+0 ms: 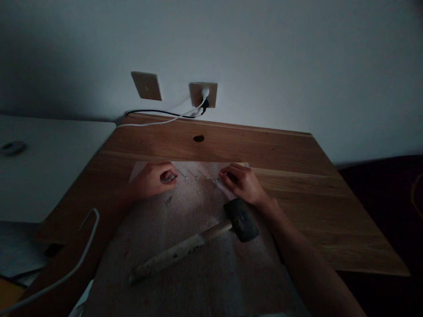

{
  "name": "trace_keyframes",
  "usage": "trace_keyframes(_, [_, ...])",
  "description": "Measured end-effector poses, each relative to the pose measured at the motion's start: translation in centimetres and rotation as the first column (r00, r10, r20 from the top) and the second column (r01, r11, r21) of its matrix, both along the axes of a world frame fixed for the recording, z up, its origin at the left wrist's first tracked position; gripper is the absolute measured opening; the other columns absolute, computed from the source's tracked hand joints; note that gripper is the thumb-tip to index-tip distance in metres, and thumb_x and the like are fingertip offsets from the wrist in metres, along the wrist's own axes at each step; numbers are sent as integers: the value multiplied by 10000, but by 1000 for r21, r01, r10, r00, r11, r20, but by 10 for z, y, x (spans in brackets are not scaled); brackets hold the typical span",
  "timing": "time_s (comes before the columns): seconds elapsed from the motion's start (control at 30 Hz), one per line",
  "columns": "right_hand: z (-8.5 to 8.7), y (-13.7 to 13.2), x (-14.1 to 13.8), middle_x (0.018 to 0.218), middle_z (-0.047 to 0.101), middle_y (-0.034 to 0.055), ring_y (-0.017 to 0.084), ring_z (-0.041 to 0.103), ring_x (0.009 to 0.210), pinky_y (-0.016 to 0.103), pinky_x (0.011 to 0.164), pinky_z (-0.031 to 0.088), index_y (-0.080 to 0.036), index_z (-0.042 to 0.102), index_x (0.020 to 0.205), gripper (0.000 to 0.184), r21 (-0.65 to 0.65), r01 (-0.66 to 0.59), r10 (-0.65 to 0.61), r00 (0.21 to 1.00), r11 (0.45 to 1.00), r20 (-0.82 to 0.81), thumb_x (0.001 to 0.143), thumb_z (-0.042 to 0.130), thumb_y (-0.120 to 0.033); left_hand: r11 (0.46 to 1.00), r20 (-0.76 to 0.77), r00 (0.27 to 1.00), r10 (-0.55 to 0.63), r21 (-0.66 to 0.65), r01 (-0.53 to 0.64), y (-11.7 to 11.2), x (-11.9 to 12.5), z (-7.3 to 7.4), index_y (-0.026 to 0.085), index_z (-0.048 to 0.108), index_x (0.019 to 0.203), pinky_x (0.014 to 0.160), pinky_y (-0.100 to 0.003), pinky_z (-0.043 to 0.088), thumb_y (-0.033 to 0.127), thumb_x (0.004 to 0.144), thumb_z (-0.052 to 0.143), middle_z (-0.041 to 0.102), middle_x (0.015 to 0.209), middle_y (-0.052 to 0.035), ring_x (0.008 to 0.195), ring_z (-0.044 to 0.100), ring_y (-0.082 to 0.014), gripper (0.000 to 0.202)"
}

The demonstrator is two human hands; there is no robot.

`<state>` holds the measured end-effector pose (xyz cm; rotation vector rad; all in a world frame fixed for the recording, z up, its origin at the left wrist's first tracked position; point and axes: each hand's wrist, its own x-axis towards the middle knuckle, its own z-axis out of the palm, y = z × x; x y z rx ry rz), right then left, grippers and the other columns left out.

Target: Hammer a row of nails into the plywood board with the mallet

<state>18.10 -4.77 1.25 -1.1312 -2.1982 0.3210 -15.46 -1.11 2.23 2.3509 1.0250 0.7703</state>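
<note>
Pale wall is far bkgd, well beyond the mallet. Wooden table spreads past the mallet's far side & to its R; white surface well off to its L. Thin board is directly under the mallet, far end on the table. Mallet itself lies flat & unheld, dark head up-R, handle end down-L.

R hand: just beyond mallet head, thumb & fingertips drawn narrow by the R end of the nail row; can't tell if a nail's pinched. L hand: beyond the handle, L of the head, curled narrow; smth greyish shows in the curl, can't tell what, or if it's held.

Wall plates & socket sit far beyond mallet, cords trailing L from the socket. Round hole in table, b/w mallet & socket.

Smallest: short row of nails in the board, beyond mallet, b/w the hands; one loose nail nearer the handle. Step in hand looks like setting/handling nails at the row's R end; next move prob. calls for a steady fingertip grip, nail upright. No brand, label or writing legible anywhere.
</note>
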Motion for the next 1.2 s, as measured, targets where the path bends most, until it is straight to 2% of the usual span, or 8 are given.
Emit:
trace_keyframes(0.27, [0,0,0,850,709,72,184,644,725,314,693,496,-184,737,952,273,1,-2,2,1000,1000,6,1083,539,-319,1000,22,1000,2,14,-2,2,-2,-5,190,697,835,573,-222,378,198,829,678,514,625,74,550,449,-83,22])
trace_keyframes(0.53, [0,0,0,831,694,60,168,628,694,303,671,475,-169,733,946,275,17,-8,8,1000,1000,2,1085,540,-307,1000,16,1000,18,21,-18,-1,1,0,184,694,816,579,-215,379,173,827,675,521,627,71,560,469,-82,25])
trace_keyframes(0.73, [-1,0,0,843,700,65,175,643,713,305,681,484,-175,737,943,288,21,-8,8,1000,1000,2,1087,530,-315,999,13,999,40,-6,-40,-1,0,-3,186,705,821,570,-216,374,187,821,682,525,623,70,553,454,-82,23])
trace_keyframes(1.2, [0,0,0,869,719,73,185,665,744,317,710,506,-185,738,950,281,-26,1,-1,1000,1000,15,1084,529,-319,999,-5,999,36,-20,-36,-1,1,1,190,696,812,577,-221,369,186,830,673,493,606,76,553,464,-83,30])
